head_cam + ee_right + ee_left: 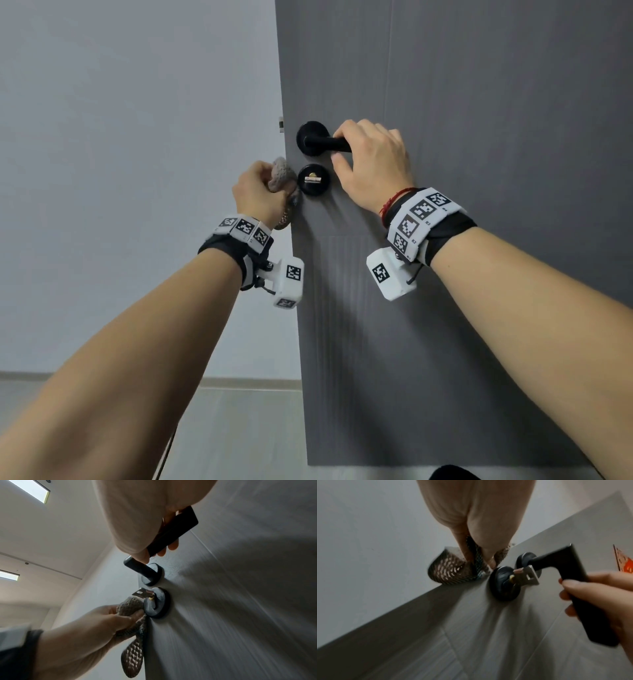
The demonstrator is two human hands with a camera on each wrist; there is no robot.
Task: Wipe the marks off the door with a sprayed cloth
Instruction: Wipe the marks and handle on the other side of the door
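Head view: the grey door (479, 205) stands open, its free edge running down the middle of the picture against a pale wall (137, 171). The right hand (373, 164) is curled round the black lever handle (325, 142), near that edge. Just below the handle sits the round black lock plate (313, 180) with a key (312, 177) in it. The left hand (260, 193) grips a bunched grey knit cloth (281, 174), fingers closed on it, at the door's edge just beside the lock plate.

Left wrist view: the fingers (488, 550) pinch the cloth (450, 569) against the door edge, one fold hanging past it; a fingertip is just beside the lock plate (503, 586). The key (529, 574) juts out. The right hand (599, 599) is wrapped on the handle (573, 577).

Right wrist view: fingers are clamped on the handle (171, 534); below, the left hand (96, 626) holds the cloth (132, 607) touching the lock plate (159, 604), a tail dangling down the door edge.
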